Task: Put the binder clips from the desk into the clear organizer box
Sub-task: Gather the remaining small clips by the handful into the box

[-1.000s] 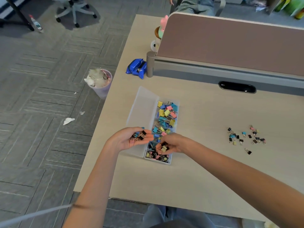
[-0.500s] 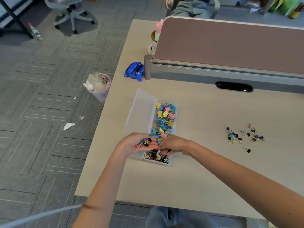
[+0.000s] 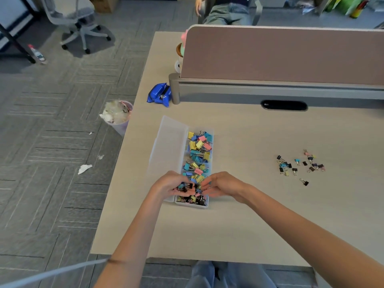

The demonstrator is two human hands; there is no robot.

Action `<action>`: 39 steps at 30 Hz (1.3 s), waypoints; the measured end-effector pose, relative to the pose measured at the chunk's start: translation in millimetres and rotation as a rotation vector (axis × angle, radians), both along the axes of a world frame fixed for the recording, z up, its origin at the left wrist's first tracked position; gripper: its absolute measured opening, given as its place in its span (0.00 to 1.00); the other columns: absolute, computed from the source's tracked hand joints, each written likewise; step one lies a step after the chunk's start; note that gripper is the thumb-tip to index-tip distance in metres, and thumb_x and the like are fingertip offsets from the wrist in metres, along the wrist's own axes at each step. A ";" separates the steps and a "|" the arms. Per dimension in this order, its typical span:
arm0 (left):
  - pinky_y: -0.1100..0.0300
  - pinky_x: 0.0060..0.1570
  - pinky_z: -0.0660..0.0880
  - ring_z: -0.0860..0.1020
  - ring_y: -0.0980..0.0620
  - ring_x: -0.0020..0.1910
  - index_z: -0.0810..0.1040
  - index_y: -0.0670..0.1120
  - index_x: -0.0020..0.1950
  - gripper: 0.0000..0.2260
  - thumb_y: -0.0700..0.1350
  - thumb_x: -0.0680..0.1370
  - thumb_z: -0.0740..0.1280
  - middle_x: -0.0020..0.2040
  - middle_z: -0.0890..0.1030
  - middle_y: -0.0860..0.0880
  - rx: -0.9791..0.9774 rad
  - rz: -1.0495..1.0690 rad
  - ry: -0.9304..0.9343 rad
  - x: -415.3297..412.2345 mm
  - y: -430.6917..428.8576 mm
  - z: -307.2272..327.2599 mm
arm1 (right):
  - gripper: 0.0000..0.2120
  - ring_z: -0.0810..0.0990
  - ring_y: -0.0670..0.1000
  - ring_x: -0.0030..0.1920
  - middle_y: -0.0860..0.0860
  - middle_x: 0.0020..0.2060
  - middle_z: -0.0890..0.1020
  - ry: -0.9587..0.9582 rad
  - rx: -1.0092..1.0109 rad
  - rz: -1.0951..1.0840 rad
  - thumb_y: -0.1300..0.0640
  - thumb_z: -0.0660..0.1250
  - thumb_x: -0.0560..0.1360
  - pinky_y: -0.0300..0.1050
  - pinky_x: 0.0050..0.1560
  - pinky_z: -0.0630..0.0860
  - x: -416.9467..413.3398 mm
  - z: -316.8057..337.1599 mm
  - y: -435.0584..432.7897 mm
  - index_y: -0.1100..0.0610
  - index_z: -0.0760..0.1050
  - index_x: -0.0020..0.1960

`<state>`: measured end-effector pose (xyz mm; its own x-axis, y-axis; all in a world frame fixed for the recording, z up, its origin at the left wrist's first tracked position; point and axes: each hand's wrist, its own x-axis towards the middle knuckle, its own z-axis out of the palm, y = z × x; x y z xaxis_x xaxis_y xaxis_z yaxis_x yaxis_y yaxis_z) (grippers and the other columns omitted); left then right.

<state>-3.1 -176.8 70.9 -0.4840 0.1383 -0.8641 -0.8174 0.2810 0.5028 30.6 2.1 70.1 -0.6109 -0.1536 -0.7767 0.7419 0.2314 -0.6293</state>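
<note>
Both forearms reach in from the near edge of the desk [image 3: 239, 125] and meet over the near end of the clear organizer box [image 3: 210, 161]. The left hand [image 3: 169, 187] is cupped with its palm turned inward and its fingers curled around a small handful of binder clips [image 3: 184, 187], mostly dark ones with some blue. The right hand [image 3: 223, 186] faces it, fingers loosely bent and pointing left toward the handful, fingertips just beside the clips; whether those fingers pinch a clip cannot be told. The box is a long, narrow tray whose long axis runs away from the person, tilted slightly to the right at the far end, with its hinged lid [image 3: 169, 146] lying flat and open along the left side. Its compartments are heaped with yellow, blue, teal and pink clips [image 3: 199, 150], while the nearest compartment, partly under the hands, holds smaller dark clips [image 3: 192, 199] mixed with a few coloured ones. Well apart to the right, a loose scatter of small clips [image 3: 299, 165] lies on the bare desk, pointing every way. A blue packet [image 3: 159, 95] sits at the foot of the desk divider [image 3: 280, 57], and a waste bin [image 3: 118, 116] stuffed with paper stands on the floor beside the desk's left edge.
</note>
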 end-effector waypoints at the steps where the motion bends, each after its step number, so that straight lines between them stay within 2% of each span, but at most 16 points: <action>1: 0.59 0.32 0.81 0.84 0.47 0.32 0.76 0.32 0.54 0.07 0.33 0.77 0.65 0.36 0.83 0.40 -0.026 -0.013 0.016 1.8 2.5 0.8 | 0.14 0.83 0.56 0.49 0.62 0.54 0.81 0.016 -0.002 -0.034 0.70 0.55 0.78 0.37 0.42 0.81 1.9 -0.6 2.1 0.67 0.78 0.56; 3: 0.66 0.21 0.73 0.78 0.56 0.21 0.75 0.35 0.49 0.02 0.33 0.77 0.65 0.28 0.80 0.46 -0.102 -0.041 0.059 4.4 7.3 0.2 | 0.14 0.83 0.56 0.45 0.64 0.54 0.82 0.046 -0.018 -0.085 0.70 0.55 0.77 0.36 0.38 0.81 6.6 -2.0 6.3 0.69 0.78 0.55; 4: 0.65 0.21 0.72 0.77 0.58 0.21 0.75 0.36 0.50 0.03 0.34 0.77 0.66 0.30 0.79 0.47 -0.130 -0.048 0.079 4.9 8.7 -2.4 | 0.13 0.84 0.56 0.44 0.64 0.53 0.82 0.058 -0.024 -0.102 0.70 0.55 0.77 0.36 0.37 0.80 9.4 -2.6 7.8 0.68 0.78 0.54; 8: 0.59 0.39 0.79 0.78 0.54 0.38 0.77 0.34 0.58 0.11 0.35 0.76 0.68 0.41 0.76 0.48 -0.147 -0.081 0.107 5.7 11.5 -13.3 | 0.14 0.84 0.57 0.44 0.63 0.51 0.83 0.100 -0.050 -0.152 0.69 0.54 0.79 0.38 0.38 0.81 20.2 -5.8 10.1 0.64 0.79 0.47; 11: 0.55 0.46 0.81 0.80 0.50 0.39 0.78 0.33 0.58 0.11 0.34 0.76 0.68 0.43 0.76 0.46 -0.117 -0.081 0.114 7.3 12.0 -15.6 | 0.15 0.84 0.54 0.40 0.61 0.48 0.83 0.103 -0.047 -0.190 0.69 0.53 0.79 0.37 0.38 0.81 25.4 -7.8 9.6 0.63 0.78 0.46; 15: 0.52 0.51 0.80 0.77 0.53 0.39 0.80 0.34 0.56 0.10 0.34 0.76 0.68 0.45 0.77 0.46 -0.152 -0.136 0.157 7.3 11.3 -19.4 | 0.14 0.84 0.54 0.39 0.59 0.43 0.83 0.092 -0.051 -0.219 0.70 0.53 0.78 0.38 0.38 0.81 29.5 -9.3 7.9 0.65 0.77 0.50; 17: 0.53 0.48 0.79 0.77 0.52 0.43 0.81 0.37 0.55 0.09 0.34 0.76 0.67 0.46 0.78 0.46 -0.181 -0.173 0.200 7.2 11.0 -21.6 | 0.13 0.84 0.55 0.40 0.58 0.42 0.84 0.086 -0.058 -0.243 0.70 0.54 0.78 0.40 0.40 0.81 31.1 -9.6 7.2 0.65 0.78 0.50; 19: 0.58 0.41 0.76 0.77 0.50 0.46 0.83 0.40 0.52 0.08 0.35 0.76 0.67 0.47 0.79 0.46 -0.222 -0.223 0.269 7.3 9.8 -23.2 | 0.12 0.84 0.56 0.41 0.59 0.43 0.84 0.080 -0.074 -0.272 0.70 0.56 0.77 0.40 0.40 0.82 32.1 -9.1 6.8 0.65 0.78 0.49; 22: 0.63 0.33 0.70 0.75 0.53 0.35 0.84 0.41 0.50 0.09 0.35 0.75 0.67 0.41 0.81 0.45 -0.248 -0.261 0.378 10.0 6.6 -24.4 | 0.11 0.84 0.58 0.43 0.62 0.46 0.84 0.081 -0.094 -0.298 0.70 0.57 0.77 0.40 0.40 0.82 33.7 -8.6 6.6 0.66 0.77 0.51; 26: 0.59 0.37 0.73 0.77 0.49 0.39 0.85 0.42 0.47 0.09 0.33 0.73 0.67 0.48 0.84 0.40 -0.233 -0.257 0.458 12.7 3.3 -24.8 | 0.11 0.83 0.57 0.40 0.63 0.46 0.83 0.090 -0.109 -0.323 0.71 0.56 0.77 0.39 0.38 0.81 34.6 -8.1 5.9 0.67 0.77 0.51; 28: 0.58 0.40 0.75 0.80 0.47 0.43 0.85 0.42 0.46 0.11 0.31 0.72 0.66 0.49 0.84 0.42 -0.219 -0.258 0.497 13.6 2.1 -24.3 | 0.11 0.83 0.56 0.38 0.64 0.46 0.83 0.096 -0.106 -0.331 0.71 0.56 0.77 0.38 0.36 0.81 34.1 -7.6 5.0 0.67 0.77 0.51; 31: 0.58 0.38 0.79 0.81 0.47 0.48 0.85 0.45 0.42 0.13 0.30 0.72 0.64 0.47 0.84 0.44 -0.190 -0.214 0.554 15.7 1.0 -22.5 | 0.12 0.83 0.54 0.37 0.61 0.43 0.83 0.103 -0.100 -0.340 0.71 0.55 0.77 0.37 0.35 0.81 33.3 -6.8 3.2 0.67 0.77 0.52; 35: 0.55 0.41 0.76 0.82 0.48 0.45 0.83 0.49 0.41 0.12 0.33 0.74 0.65 0.45 0.85 0.46 -0.110 -0.197 0.550 15.4 7.9 -19.5 | 0.11 0.83 0.53 0.38 0.59 0.41 0.83 0.125 -0.104 -0.358 0.71 0.56 0.77 0.39 0.39 0.81 32.7 -4.2 5.0 0.66 0.77 0.51; 39: 0.58 0.44 0.76 0.83 0.50 0.43 0.82 0.44 0.47 0.10 0.32 0.76 0.64 0.47 0.84 0.44 -0.025 -0.175 0.552 15.2 31.9 -18.7 | 0.12 0.83 0.54 0.38 0.59 0.41 0.82 0.149 -0.086 -0.404 0.71 0.55 0.77 0.39 0.40 0.82 30.8 -2.2 19.2 0.66 0.77 0.52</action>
<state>12.1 -144.9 52.3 -0.8358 0.2396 -0.4939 -0.3758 0.4061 0.8330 61.4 21.3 67.9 -0.7394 0.0604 -0.6705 0.6619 -0.1168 -0.7404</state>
